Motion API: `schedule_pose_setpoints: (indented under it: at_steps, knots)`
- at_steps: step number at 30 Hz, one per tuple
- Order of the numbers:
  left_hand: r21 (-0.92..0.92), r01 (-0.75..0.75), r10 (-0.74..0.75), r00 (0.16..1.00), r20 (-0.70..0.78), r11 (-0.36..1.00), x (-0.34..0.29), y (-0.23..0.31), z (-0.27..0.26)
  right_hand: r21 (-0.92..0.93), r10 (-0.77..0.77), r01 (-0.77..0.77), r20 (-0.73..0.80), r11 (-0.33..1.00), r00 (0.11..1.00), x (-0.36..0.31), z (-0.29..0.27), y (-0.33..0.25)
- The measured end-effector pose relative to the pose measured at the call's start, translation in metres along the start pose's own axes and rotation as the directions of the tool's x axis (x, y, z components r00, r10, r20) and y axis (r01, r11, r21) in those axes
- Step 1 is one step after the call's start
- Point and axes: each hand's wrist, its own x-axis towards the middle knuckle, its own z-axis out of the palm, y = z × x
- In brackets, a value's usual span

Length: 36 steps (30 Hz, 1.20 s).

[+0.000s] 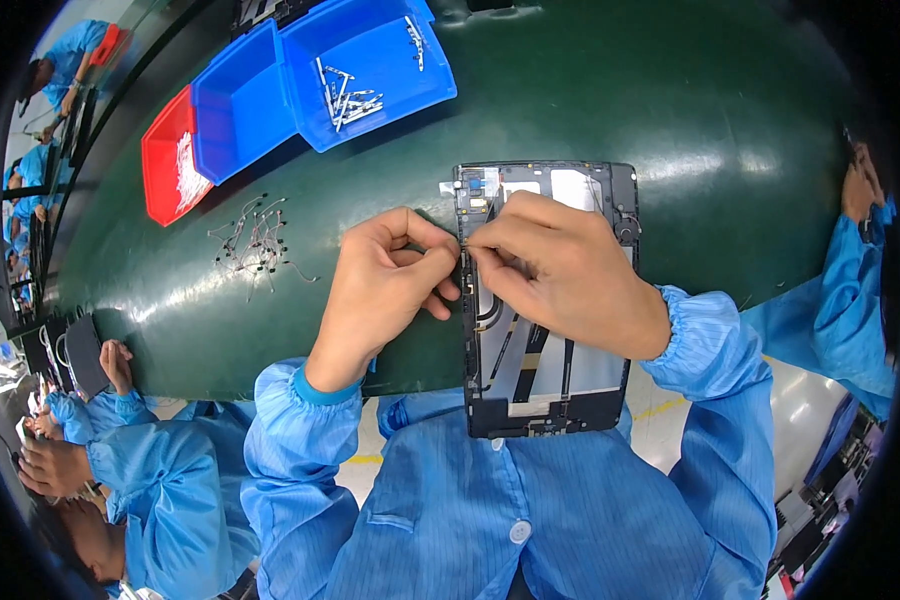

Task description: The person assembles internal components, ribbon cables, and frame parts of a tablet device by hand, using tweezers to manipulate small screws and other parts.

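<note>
An opened tablet [596,372] with its inside facing up lies at the near edge of the green table, its lower end reaching past that edge. My left hand [388,285] is beside the tablet's left rim, thumb and forefinger pinched together there. From the right, my right hand [575,268] reaches over the tablet, and its fingertips pinch at the same stretch of rim, close to the left fingertips. Whatever sits between the fingers is too small to make out. Dark ribbon cables and pale metal plates show inside the tablet; my right hand hides part of its middle.
Far left stand a blue bin [425,85] with several thin white-and-black strips, another blue bin [245,95], and a red bin [155,165] of small white pieces. Loose thin wires [260,240] lie left of my hand on the table [730,130]. Co-workers sit on both sides.
</note>
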Motion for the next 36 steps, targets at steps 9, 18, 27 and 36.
schedule_pose_setpoints:
  at_steps: [9,18,27,36]
  knots:
    - [0.020,-0.046,0.046,0.999,0.016,0.999,0.000,-0.007,-0.003,0.045,0.104,-0.101,-0.081,0.994,0.991,-0.003,-0.010,-0.014]
    - [0.110,-0.096,0.083,0.989,0.121,0.989,0.007,0.004,-0.005,-0.104,0.118,-0.116,0.013,0.988,0.993,0.006,-0.017,-0.015]
    - [0.095,-0.112,0.087,0.969,0.233,0.989,0.011,-0.001,-0.011,-0.261,-0.232,0.216,-0.031,0.941,0.972,0.124,-0.017,-0.011]
    - [0.007,-0.172,0.168,0.970,0.175,0.985,0.008,0.008,-0.027,-0.506,0.053,0.100,0.279,0.857,0.959,0.183,0.026,0.028]
